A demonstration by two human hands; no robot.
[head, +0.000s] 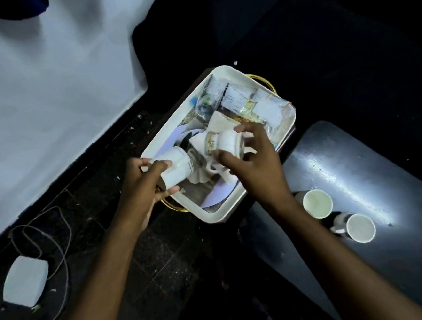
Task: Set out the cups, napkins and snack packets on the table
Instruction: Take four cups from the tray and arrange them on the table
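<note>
A white tray [153, 144] holds cups, crumpled napkins [221, 125] and clear snack packets [263, 105]. My left hand [141, 188] grips a white cup [177, 166] tipped on its side over the tray's near left edge. My right hand [253, 161] holds a second white cup [226, 142] with a patterned rim, also tipped, above the tray's middle. Another cup [214, 168] lies in the tray under my right hand, partly hidden. Two white cups [317, 203] [360, 227] stand upright on the dark table [357, 173] at the right.
The tray rests on a small dark stand with a gold wire rim [261, 78]. A white adapter [25, 284] with a cable [57, 247] lies on the dark floor at lower left. A pale wall [49, 109] fills the upper left.
</note>
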